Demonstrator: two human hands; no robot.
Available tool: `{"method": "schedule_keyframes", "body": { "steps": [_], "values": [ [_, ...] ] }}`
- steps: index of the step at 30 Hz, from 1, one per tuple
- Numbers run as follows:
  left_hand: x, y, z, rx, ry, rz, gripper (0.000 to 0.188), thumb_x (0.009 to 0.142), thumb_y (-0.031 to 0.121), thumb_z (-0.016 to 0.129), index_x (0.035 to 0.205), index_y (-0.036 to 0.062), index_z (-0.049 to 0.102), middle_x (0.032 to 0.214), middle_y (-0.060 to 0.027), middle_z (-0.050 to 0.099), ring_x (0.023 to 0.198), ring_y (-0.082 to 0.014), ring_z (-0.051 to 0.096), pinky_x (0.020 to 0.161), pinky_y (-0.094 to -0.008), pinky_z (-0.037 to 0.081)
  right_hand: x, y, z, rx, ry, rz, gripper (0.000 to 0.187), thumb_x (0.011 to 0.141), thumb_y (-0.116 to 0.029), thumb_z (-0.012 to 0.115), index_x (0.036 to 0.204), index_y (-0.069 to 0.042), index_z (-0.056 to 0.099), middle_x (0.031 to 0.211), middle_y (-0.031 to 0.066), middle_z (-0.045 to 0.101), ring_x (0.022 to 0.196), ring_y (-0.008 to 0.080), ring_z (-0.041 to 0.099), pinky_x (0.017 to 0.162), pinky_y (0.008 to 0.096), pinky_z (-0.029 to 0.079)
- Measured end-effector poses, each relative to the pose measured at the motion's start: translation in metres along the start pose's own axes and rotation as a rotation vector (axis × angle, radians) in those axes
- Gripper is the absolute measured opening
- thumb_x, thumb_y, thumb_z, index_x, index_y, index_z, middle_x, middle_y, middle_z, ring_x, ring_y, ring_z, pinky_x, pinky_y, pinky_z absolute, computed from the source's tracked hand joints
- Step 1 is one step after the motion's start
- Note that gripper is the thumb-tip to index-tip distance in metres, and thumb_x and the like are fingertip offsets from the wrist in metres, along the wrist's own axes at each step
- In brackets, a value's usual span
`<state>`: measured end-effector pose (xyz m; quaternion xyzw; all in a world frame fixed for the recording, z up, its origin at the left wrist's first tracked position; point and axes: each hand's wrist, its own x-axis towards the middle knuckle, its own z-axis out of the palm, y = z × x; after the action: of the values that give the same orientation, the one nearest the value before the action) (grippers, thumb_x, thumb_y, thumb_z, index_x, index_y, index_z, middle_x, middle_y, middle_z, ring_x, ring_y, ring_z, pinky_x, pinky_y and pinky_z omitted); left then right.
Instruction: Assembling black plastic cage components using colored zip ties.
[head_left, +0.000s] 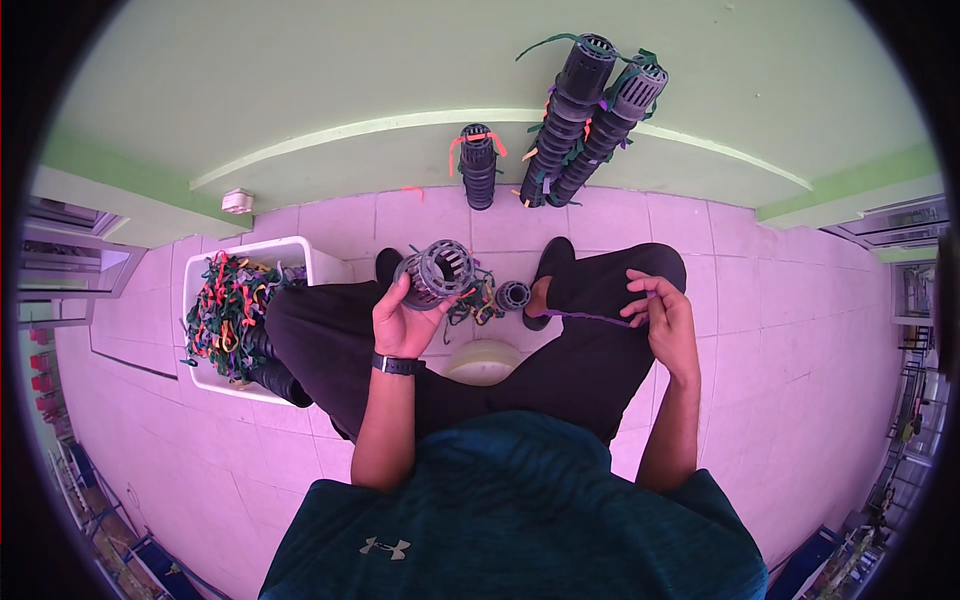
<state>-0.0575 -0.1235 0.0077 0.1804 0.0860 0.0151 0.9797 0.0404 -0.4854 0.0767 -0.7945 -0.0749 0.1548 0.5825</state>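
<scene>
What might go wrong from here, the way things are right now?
The purple strip held by the right hand has a long loose end near a shoe, so it might snag.
The left hand holds the slotted pot at one side; it could slip.
Cloth strips are heaped in the white bin and might tangle.

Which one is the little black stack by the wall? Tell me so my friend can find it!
Look for the green wall straight ahead of the person. On the floor by its foot, left of the two tall stacks, stands the little stack. It is much shorter than they are, with an orange strip across its top.
</scene>
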Motion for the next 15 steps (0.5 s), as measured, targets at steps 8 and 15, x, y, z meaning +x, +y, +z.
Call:
{"method": "schedule_keyframes", "body": {
  "steps": [8,15],
  "values": [
    [0.006,-0.020,0.019,-0.018,-0.013,-0.052,0.041,0.094,0.022,0.062,0.130,0.0040,0.057,0.132,-0.0125,0.060,0.126,-0.0291,0.054,0.105,-0.0529,0.042,0.016,-0.024,0.080,-0.006,-0.085,0.038,0.025,0.105,-0.013,0.041,0.123,0.003,0.043,0.076,0.0060,0.061,0.064,0.0091,0.054,0.060,0.0246,0.043],
    [-0.001,-0.013,0.020,0.009,0.001,-0.005,0.043,0.093,0.023,0.063,0.130,0.0028,0.056,0.130,-0.0138,0.061,0.121,-0.0291,0.057,0.101,-0.0502,0.046,0.033,-0.054,0.113,0.069,-0.454,-0.178,0.025,0.101,-0.001,0.038,0.122,0.000,0.052,0.088,0.0057,0.065,0.072,0.0073,0.055,0.065,0.0231,0.046]
  ]
}}
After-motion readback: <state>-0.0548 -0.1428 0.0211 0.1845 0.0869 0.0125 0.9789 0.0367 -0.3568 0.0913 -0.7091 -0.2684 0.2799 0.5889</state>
